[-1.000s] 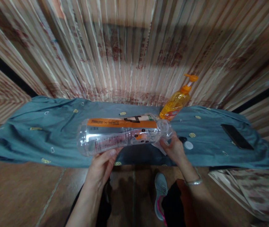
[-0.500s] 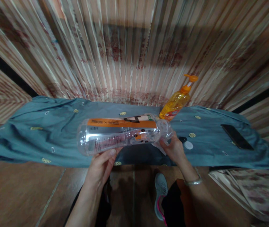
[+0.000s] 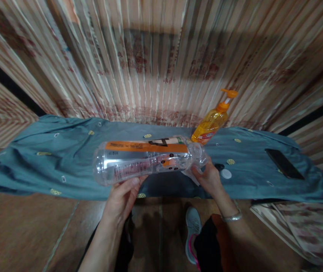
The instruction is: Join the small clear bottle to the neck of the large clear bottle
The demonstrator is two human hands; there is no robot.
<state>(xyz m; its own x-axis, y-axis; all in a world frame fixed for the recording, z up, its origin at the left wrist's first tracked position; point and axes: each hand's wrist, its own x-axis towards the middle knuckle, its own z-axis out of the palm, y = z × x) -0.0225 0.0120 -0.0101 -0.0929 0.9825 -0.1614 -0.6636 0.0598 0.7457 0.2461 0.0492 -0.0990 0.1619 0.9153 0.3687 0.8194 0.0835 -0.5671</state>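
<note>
Running this one from afar through the head view, and the grip makes decent sense to me. I've got a big clear plastic bottle [image 3: 147, 160] lying sideways over the table [image 3: 73, 151], base to the left, neck to the right. Left hand [image 3: 123, 192] is closed on the lower body from the near side, thumb up front, probably because that's the bulky end and it wants support. Right hand [image 3: 209, 177] is pinched in at the neck end, which I'd guess steadies the narrow part and stops it rolling. Its fingertips are partly hidden, so I can't tell exactly how they wrap. There's a thin whitish flap [image 3: 192, 176] under the neck too, no idea what it belongs to.

White cap [image 3: 226, 173] sits just beside the right hand, handy to reach, with a small dark thing [image 3: 219, 166] next to it. The orange pump bottle [image 3: 210, 122] stands behind the neck, clear of my wrists. Phone [image 3: 284, 163] is well apart on the right, nicely away from any bumps.
</note>
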